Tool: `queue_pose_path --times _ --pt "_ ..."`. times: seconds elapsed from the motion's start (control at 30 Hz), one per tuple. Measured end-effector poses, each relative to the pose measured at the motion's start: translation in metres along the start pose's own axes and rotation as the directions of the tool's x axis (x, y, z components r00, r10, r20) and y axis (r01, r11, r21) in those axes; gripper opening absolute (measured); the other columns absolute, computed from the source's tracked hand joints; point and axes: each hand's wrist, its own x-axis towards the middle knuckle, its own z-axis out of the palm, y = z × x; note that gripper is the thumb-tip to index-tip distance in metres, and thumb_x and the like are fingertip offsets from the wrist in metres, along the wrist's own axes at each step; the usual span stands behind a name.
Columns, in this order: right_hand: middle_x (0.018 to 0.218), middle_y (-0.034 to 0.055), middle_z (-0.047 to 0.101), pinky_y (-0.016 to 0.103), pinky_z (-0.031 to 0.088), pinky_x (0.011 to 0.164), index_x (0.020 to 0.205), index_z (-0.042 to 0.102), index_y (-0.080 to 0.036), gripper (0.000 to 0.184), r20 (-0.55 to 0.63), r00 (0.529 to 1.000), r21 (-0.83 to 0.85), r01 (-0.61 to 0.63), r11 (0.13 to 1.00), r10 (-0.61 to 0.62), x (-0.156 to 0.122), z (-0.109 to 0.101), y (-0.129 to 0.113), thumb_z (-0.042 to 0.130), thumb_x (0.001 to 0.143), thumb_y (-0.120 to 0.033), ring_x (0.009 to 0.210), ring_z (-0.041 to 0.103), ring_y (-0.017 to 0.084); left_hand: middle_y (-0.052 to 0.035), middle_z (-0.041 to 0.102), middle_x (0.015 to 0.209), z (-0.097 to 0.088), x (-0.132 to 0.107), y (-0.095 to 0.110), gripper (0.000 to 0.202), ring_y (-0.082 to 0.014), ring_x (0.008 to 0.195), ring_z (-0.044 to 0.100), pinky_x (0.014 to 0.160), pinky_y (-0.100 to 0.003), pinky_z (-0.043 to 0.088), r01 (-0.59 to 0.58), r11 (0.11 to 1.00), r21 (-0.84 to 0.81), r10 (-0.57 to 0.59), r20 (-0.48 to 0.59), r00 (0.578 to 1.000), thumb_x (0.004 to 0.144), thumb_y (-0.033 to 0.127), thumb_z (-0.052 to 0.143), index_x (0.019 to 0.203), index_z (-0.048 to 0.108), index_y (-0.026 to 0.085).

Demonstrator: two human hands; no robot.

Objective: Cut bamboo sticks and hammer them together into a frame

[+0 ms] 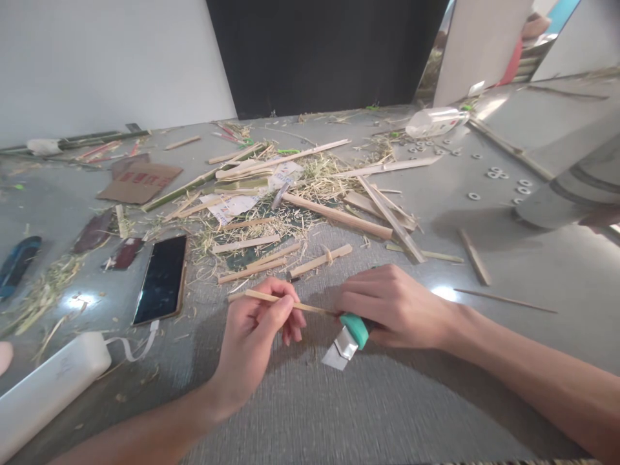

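Fingers of my left hand (256,329) pinched a slim bamboo strip (312,309), near centre, between both hands; those of my right hand (394,307) wrapped a green utility knife (356,330), blade (335,356) pointing near-left.

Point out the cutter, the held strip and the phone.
Cutter (347,343): head view, silver metal section.
Strip (314,309): head view, uncovered stretch of its length.
Phone (161,279): head view, middle of dark screen.

Tabletop (533,265) | near-left corner: white box (53,391) | left side: phone (162,279), cardboard (140,183) | far edge, right: clear bottle (433,122) | right side: white rings (495,173)
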Motion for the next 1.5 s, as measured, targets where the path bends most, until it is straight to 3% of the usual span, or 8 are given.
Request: queue_pose_path --times 0.33,0.67,0.83,0.97,1.07,1.3,1.37,1.5 --pt "0.076 0.0024 0.059 0.030 0.030 0.060 0.094 0.063 -0.016 0.011 0.022 0.999 0.038 -0.025 0.999 0.024 -0.001 0.002 0.003 0.052 0.094 -0.015 0.066 0.047 0.015 -0.0040 0.070 0.075 -0.001 -0.002 -0.001 0.042 -0.0138 0.063 0.063 0.058 -0.024 0.049 -0.007 0.986 -0.166 0.010 0.018 1.000 0.106 0.040 0.036 0.091 0.068 0.017" --pt "0.075 0.0012 0.057 0.029 0.030 0.060 0.090 0.060 -0.017 0.012 0.008 1.000 0.015 -0.004 1.000 0.004 0.000 -0.001 0.002 0.050 0.096 -0.016 0.065 0.046 0.014 -0.0005 0.068 0.078 0.000 -0.002 0.000 0.018 -0.0093 0.063 0.062 0.056 -0.019 0.049 -0.011 1.000 0.010 0.011 -0.031 0.999 0.100 0.031 0.060 0.089 0.066 0.018" --pt "0.075 0.0014 0.058 0.029 0.030 0.060 0.092 0.060 -0.017 0.014 -0.001 1.000 0.021 0.015 1.000 -0.015 0.002 0.000 0.001 0.047 0.099 -0.016 0.064 0.047 0.014 -0.0003 0.066 0.077 0.000 -0.003 0.002 0.007 -0.0098 0.063 0.060 0.054 -0.018 0.048 0.003 0.999 0.052 -0.005 0.034 0.999 0.096 0.026 0.066 0.097 0.067 0.020" --pt "0.075 0.0026 0.059 0.030 0.029 0.060 0.089 0.059 -0.017 0.018 0.004 0.999 -0.003 0.050 0.999 -0.050 0.002 0.003 -0.002 0.046 0.100 -0.017 0.064 0.047 0.014 -0.0009 0.061 0.080 0.004 0.000 0.003 0.014 -0.0081 0.060 0.054 0.053 -0.020 0.045 -0.030 0.993 0.117 0.012 0.155 0.988 0.099 0.030 0.063 0.096 0.072 0.019" --pt "0.074 0.0028 0.058 0.031 0.028 0.060 0.085 0.058 -0.017 0.020 0.011 0.999 -0.026 0.054 0.998 -0.054 0.001 0.005 -0.003 0.047 0.101 -0.021 0.064 0.047 0.015 -0.0028 0.061 0.093 0.006 0.002 0.004 0.023 -0.0072 0.062 0.054 0.057 -0.021 0.046 -0.028 0.994 0.107 0.011 0.158 0.987 0.102 0.035 0.057 0.091 0.068 0.018" --pt "0.074 -0.0012 0.052 0.028 0.030 0.061 0.092 0.055 -0.018 0.040 -0.154 0.976 0.038 -0.149 0.988 0.153 0.001 0.003 -0.004 0.053 0.100 -0.057 0.063 0.041 0.013 0.0009 0.064 0.063 0.006 0.001 0.000 0.034 -0.0072 0.048 0.044 0.046 -0.019 0.033 0.149 0.989 0.022 -0.150 0.287 0.946 0.107 0.047 0.044 0.090 0.053 0.019" --pt "0.075 -0.0002 0.052 0.029 0.031 0.061 0.095 0.055 -0.018 0.042 -0.165 0.967 0.016 -0.194 0.981 0.194 0.001 0.002 -0.005 0.048 0.102 -0.058 0.064 0.042 0.014 0.0004 0.064 0.062 0.007 0.001 0.000 0.035 -0.0073 0.047 0.041 0.046 -0.020 0.031 0.135 0.990 0.033 -0.139 0.306 0.942 0.106 0.048 0.044 0.089 0.054 0.019" --pt "0.079 0.0027 0.056 0.031 0.033 0.063 0.100 0.055 -0.016 0.033 -0.098 0.972 -0.067 -0.222 0.973 0.215 0.003 0.001 -0.007 0.039 0.106 -0.044 0.066 0.044 0.016 -0.0005 0.066 0.069 0.008 0.002 0.001 0.032 -0.0076 0.051 0.043 0.049 -0.021 0.033 0.130 0.990 0.049 -0.139 0.309 0.941 0.105 0.047 0.048 0.093 0.054 0.019"
